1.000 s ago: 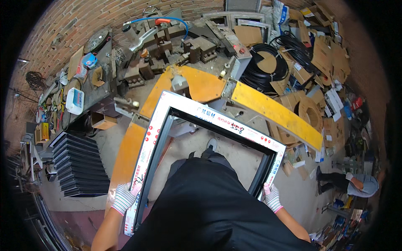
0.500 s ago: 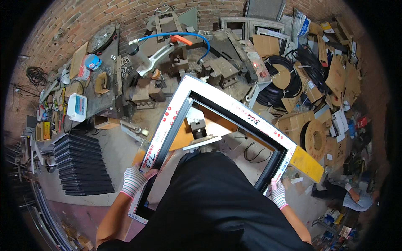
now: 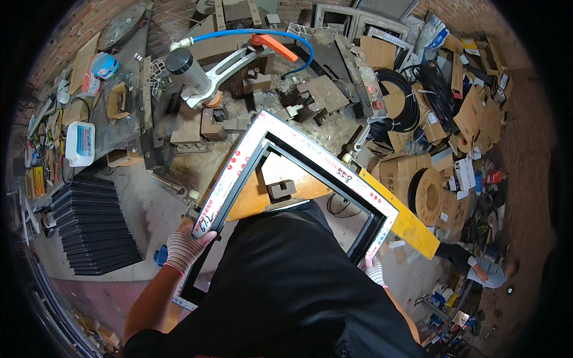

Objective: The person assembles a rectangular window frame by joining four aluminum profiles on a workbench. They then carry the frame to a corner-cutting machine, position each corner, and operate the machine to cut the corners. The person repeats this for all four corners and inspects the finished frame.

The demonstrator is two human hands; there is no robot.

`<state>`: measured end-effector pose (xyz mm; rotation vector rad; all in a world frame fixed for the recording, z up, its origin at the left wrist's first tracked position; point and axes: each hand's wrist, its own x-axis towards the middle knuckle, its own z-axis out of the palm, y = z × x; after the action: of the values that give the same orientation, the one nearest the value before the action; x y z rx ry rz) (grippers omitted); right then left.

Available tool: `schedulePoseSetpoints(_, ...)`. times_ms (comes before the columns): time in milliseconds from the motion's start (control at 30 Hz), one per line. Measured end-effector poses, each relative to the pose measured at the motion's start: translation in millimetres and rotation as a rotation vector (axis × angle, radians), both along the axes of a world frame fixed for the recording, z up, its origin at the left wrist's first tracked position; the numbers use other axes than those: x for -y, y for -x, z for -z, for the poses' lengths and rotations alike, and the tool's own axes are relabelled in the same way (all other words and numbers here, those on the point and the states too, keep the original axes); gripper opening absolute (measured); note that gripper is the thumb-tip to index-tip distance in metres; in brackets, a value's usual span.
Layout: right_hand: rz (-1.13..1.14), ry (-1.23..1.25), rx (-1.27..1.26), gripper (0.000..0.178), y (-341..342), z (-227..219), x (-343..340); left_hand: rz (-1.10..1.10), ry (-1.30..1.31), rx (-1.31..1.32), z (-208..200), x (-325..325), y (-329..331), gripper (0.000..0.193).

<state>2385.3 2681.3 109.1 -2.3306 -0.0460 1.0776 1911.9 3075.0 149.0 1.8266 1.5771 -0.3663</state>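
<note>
A rectangular window frame point(image 3: 334, 164), covered in white printed film with a black inner channel, is tilted across my lap. My left hand point(image 3: 184, 247), in a striped glove, is closed round its left side with the thumb on top. At the lower right corner my right hand point(image 3: 375, 271), also gloved, grips the frame; its fingers are partly hidden beneath. The frame's far corner points at a machine with a grey cylinder point(image 3: 190, 73), a metal arm point(image 3: 230, 70), an orange lever point(image 3: 279, 48) and a blue hose point(image 3: 256, 32). Through the opening a steel block point(image 3: 282, 190) shows.
Yellow boards point(image 3: 412, 224) stick out under the frame. To the left stand a stack of dark profiles point(image 3: 95, 227) and a cluttered bench with a white jug point(image 3: 80, 144). Cartons and a cable reel point(image 3: 427, 190) crowd the right, where another person point(image 3: 486, 271) is crouching.
My view has shifted, so the machine looks larger and nearer. The frame and both hands sit further left in view, with the frame's far corner closer to the machine blocks. Both grips stay on.
</note>
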Motion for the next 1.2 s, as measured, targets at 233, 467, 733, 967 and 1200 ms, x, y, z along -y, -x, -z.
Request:
schedulePoseSetpoints(233, -0.112, -0.008, 0.012, 0.058, -9, 1, -17, -0.069, -0.080, -0.015, -13, 4, -10, 0.068)
schedulePoseSetpoints(467, -0.111, -0.023, 0.132, 0.063, -27, 8, -23, -0.012, -0.362, -0.024, 18, 71, 25, 0.129)
schedulePoseSetpoints(733, -0.127, 0.067, 0.100, 0.069, -42, 4, -42, 0.009, -0.442, -0.097, 53, 91, 58, 0.136)
schedulePoseSetpoints(967, -0.131, 0.018, 0.138, 0.070, -44, 13, -33, -0.018, -0.345, -0.135, 49, 86, 49, 0.130)
schedulePoseSetpoints(1200, -0.662, 0.097, 0.870, 0.050, -63, -35, -107, 0.060, -0.481, 0.014, 21, 59, 11, 0.118)
